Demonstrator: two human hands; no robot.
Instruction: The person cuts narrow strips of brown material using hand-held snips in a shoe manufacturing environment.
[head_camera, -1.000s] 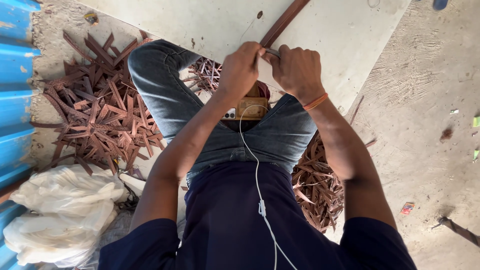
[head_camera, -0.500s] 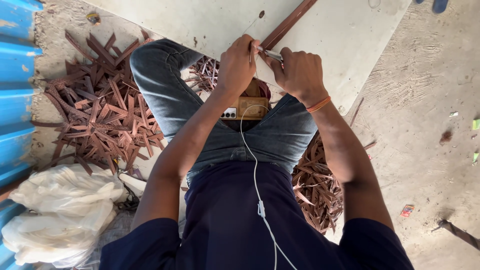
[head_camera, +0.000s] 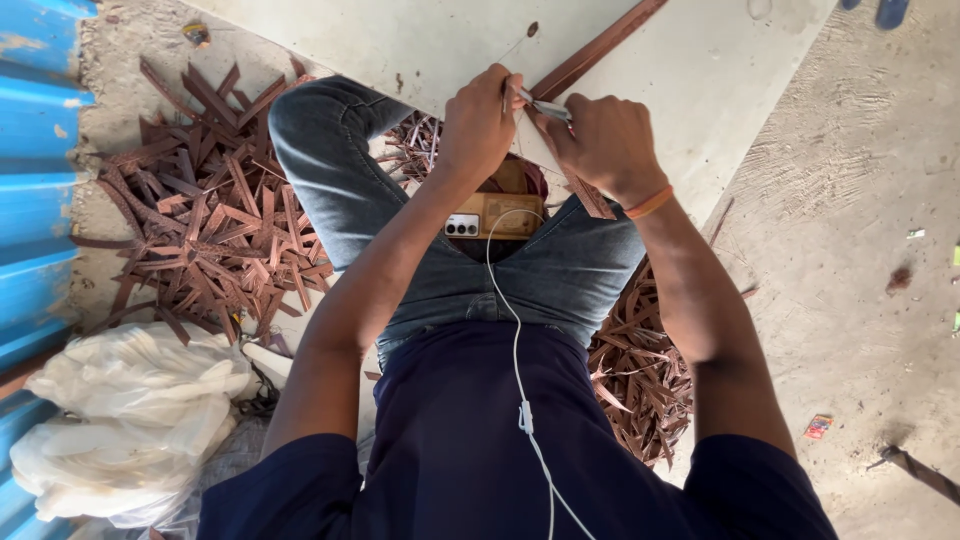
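I sit with knees bent over a large pale board. My left hand and my right hand meet at the board's near edge. Between them is a small metal tool, gripped by my right hand, with my left hand's fingers closed at its tip. A long brown strip runs along the board's edge away from my hands. A phone lies in my lap, with a white earphone cable running up my dark shirt.
Heaps of cut brown strip offcuts lie to my left and beside my right hip. A white plastic sack lies at the lower left by a blue corrugated sheet. Bare concrete floor spreads to the right.
Both hands have stayed together at the board's edge, shifting only slightly. The view has tilted a little.
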